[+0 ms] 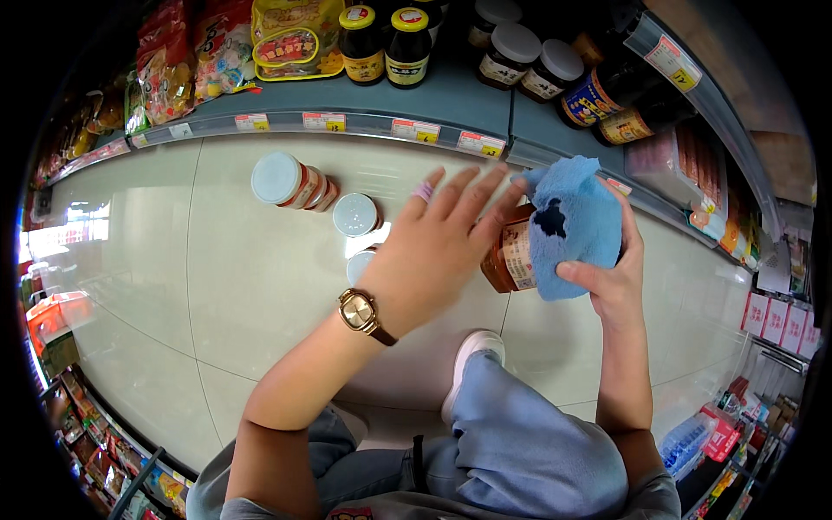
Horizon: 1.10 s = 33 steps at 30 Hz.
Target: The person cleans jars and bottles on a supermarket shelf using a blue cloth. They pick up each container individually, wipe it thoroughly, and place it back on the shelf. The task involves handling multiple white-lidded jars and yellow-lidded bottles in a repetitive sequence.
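My right hand (614, 279) holds a light blue cloth (578, 240) against a glass jar (515, 257) with reddish-brown contents and a printed label. The cloth covers the jar's right end and has a ragged dark patch, perhaps a hole. My left hand (442, 240) is raised with its fingers apart, slightly blurred, a wristwatch on its wrist. Its index fingertip overlaps the cloth's left corner in view; whether they touch I cannot tell. On the floor beyond that hand stand a white-lidded jar (356, 215), another partly hidden white-lidded jar (359, 265) and a larger white-lidded jar (276, 179).
A grey shelf (448, 107) runs across the front, bearing yellow-capped bottles (406, 55), dark jars (510, 55) and bagged goods (224, 52). Price tags line its edge. Glossy floor tiles (260, 325) lie below. Stocked racks (97, 448) stand behind on the left.
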### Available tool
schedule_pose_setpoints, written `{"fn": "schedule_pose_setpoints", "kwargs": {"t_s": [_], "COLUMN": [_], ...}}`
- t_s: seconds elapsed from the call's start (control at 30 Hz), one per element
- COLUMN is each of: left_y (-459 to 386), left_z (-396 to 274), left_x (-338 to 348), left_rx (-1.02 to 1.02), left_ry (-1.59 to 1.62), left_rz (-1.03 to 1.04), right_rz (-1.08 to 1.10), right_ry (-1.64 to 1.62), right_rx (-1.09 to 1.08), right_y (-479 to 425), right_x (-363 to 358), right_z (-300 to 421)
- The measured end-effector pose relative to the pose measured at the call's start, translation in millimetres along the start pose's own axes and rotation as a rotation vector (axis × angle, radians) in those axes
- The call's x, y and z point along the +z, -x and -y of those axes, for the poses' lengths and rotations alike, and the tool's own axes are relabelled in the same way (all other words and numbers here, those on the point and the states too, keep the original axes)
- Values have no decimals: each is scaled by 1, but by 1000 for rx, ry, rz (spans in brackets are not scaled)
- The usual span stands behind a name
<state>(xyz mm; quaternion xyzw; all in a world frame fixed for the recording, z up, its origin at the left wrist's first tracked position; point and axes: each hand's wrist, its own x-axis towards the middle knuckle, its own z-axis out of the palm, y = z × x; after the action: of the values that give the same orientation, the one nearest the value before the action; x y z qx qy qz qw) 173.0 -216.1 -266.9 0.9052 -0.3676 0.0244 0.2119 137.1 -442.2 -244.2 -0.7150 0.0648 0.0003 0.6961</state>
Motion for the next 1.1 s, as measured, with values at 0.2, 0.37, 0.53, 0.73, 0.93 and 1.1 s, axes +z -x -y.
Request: {"fn": "schedule_pose_setpoints", "kwargs": {"t_s": [0.2, 0.37, 0.53, 0.73, 0.93, 1.1], "left_y": [0, 17, 23, 17, 5, 4], "left_z": [-25, -37, -39, -44, -26, -9], "left_x": [5, 54, 54, 46, 56, 46], "left_rx": [-119, -151, -507, -430, -60, -338], "left_ry": [862, 994, 1263, 1479, 708, 735], "left_rz": [180, 21, 116, -211, -326, -384], "right_rz": [172, 237, 350, 40, 29, 293], "right_ry": [81, 1005, 531, -559, -976, -916], "right_rx": [-20, -350, 439, 752, 735, 862], "right_y": [3, 4, -29, 7, 16, 21], "right_x": [14, 46, 32, 23, 31, 26], "right_z": [16, 28, 11, -62, -96, -77]}}
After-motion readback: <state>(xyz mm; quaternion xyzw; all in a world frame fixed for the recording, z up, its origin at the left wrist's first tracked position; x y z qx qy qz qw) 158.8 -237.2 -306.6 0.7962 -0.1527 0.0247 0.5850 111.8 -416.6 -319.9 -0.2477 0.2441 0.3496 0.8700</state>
